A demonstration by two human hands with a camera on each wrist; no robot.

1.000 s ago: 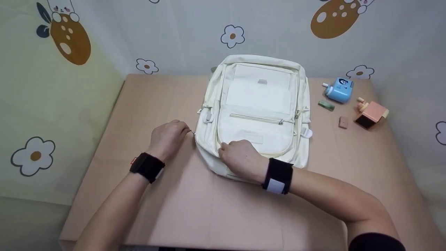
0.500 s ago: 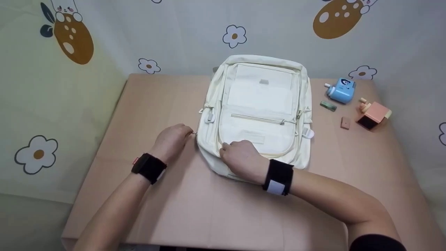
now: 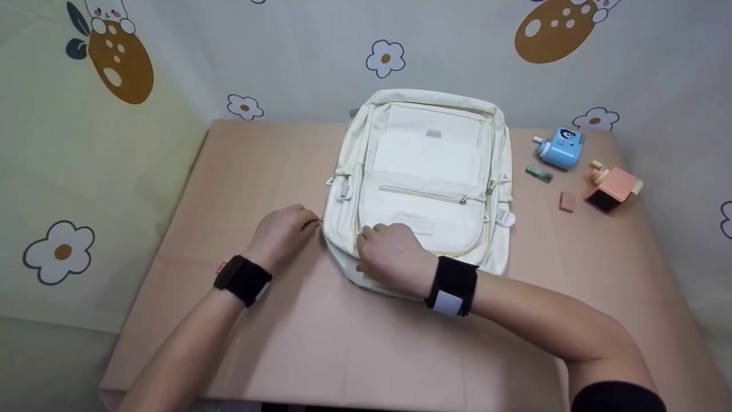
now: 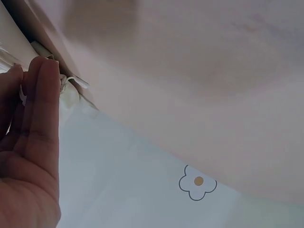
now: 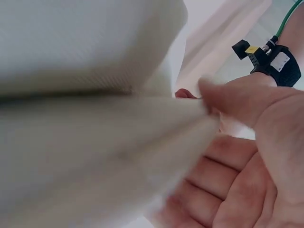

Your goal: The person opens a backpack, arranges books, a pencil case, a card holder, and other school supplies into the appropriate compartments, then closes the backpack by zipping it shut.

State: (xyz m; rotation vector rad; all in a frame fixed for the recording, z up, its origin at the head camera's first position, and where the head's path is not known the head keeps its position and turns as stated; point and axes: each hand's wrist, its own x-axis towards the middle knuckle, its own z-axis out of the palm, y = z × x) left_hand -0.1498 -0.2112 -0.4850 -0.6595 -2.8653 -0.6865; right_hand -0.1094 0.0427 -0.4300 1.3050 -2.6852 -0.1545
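A cream backpack (image 3: 426,154) lies front up on the table (image 3: 320,355), its top toward the back wall. My left hand (image 3: 280,234) is at its left side, thumb and fingertips pinching a small zipper pull (image 3: 321,220) there. In the left wrist view the fingers (image 4: 45,102) press together against the thumb, hiding most of the pull. Over the lower left front of the bag, my right hand (image 3: 397,252) holds its fabric edge. The right wrist view shows that cream fabric (image 5: 156,142), blurred, between thumb and curled fingers. A short zipper (image 3: 423,194) crosses the front pocket.
Right of the bag stand a blue crank pencil sharpener (image 3: 563,150) and a pink one (image 3: 615,189). Beside them lie a small green block (image 3: 539,173) and a small pink block (image 3: 567,201). A flower-print curtain (image 3: 297,63) rises behind the table.
My left hand has shifted slightly closer to the bag's side, covering more of the zipper pull. The right hand's fingers have moved a little up and left along the fabric.
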